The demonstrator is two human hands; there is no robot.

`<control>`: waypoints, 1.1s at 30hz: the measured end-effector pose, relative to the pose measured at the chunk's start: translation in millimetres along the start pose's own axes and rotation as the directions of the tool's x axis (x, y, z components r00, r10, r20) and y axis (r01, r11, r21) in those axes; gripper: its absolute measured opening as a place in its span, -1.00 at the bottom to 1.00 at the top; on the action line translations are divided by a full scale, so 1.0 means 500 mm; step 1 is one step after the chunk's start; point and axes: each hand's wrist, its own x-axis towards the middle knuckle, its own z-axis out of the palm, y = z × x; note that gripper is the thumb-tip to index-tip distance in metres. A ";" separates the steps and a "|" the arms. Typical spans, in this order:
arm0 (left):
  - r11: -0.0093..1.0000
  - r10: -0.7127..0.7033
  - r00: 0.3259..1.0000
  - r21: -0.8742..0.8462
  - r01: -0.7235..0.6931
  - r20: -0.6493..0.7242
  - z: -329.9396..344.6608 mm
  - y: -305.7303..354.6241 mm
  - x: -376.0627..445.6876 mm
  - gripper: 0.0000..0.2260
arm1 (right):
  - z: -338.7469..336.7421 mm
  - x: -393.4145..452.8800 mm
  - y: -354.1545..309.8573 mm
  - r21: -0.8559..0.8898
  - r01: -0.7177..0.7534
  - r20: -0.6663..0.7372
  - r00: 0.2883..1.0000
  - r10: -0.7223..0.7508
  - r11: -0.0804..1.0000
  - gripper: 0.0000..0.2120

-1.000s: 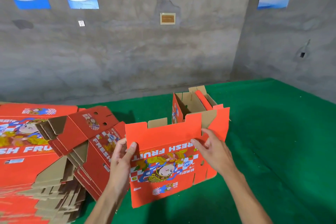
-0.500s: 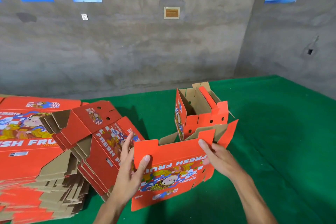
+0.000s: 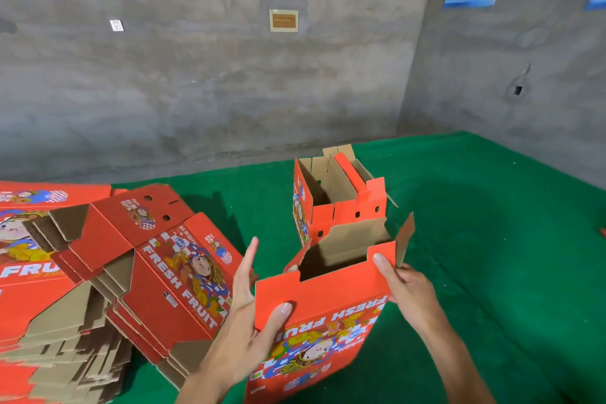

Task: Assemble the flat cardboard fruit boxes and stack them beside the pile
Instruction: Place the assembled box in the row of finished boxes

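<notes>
Green-covered counter [image 3: 475, 239] carries the pile of flat boxes [image 3: 98, 272] at left and one assembled box [image 3: 337, 200] beyond centre. Near centre, a half-opened box [image 3: 314, 315] stands upright, evidently being squared: left hand [image 3: 242, 318] grips its left edge, thumb across the printed face, while right hand [image 3: 406, 292] pinches the right corner.

A green felt-like counter [image 3: 475, 239] fills the lower part of the view, its far edge running along a grey concrete wall and its right side reaching into the wall's corner. At the left edge lies a slumped pile of flat red boxes [image 3: 98, 272], printed "FRESH FRUIT", the upper ones slid toward the middle. Near the far edge, around the middle, an assembled red box [image 3: 337, 203] stands upright with its top flaps open, apart from the pile.
</notes>
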 end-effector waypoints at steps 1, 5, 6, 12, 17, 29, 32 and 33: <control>1.000 0.026 1.000 0.014 -0.026 -0.012 0.002 0.005 0.002 -0.51 | -0.002 -0.003 0.002 0.041 -0.004 -0.006 1.000 0.004 0.999 -0.42; 0.997 0.076 0.996 0.036 -0.075 -0.037 0.015 -0.005 0.010 -0.70 | -0.014 -0.016 -0.007 0.053 0.028 -0.038 0.999 -0.026 0.998 -0.68; 0.998 0.059 0.997 0.027 -0.058 -0.044 0.020 -0.007 0.011 -0.72 | -0.017 -0.019 -0.015 0.039 0.025 -0.035 0.999 -0.024 0.999 -0.69; 0.990 0.104 0.993 0.091 -0.110 0.063 0.021 0.013 0.031 -0.58 | -0.027 -0.018 -0.041 -0.297 0.002 -0.114 0.993 -0.037 0.955 -0.21; 0.928 -0.109 0.993 0.362 0.086 0.044 0.015 -0.009 0.030 -0.29 | -0.020 -0.019 -0.035 -0.424 -0.108 -0.246 0.969 0.001 0.899 -0.14; 0.904 -0.310 0.919 0.225 0.364 -0.242 0.049 -0.035 0.038 -0.26 | 0.048 -0.002 -0.017 -0.403 0.044 -0.353 0.914 -0.200 0.914 -0.19; 0.926 -0.086 0.980 0.349 0.145 -0.177 0.050 -0.043 0.060 -0.32 | 0.041 0.013 -0.015 -0.302 0.165 -0.233 0.942 -0.241 0.939 -0.06; 0.910 -0.020 0.995 0.411 0.060 -0.102 0.051 -0.047 0.068 -0.33 | 0.040 0.022 -0.012 -0.308 0.188 -0.192 0.948 -0.254 0.933 -0.10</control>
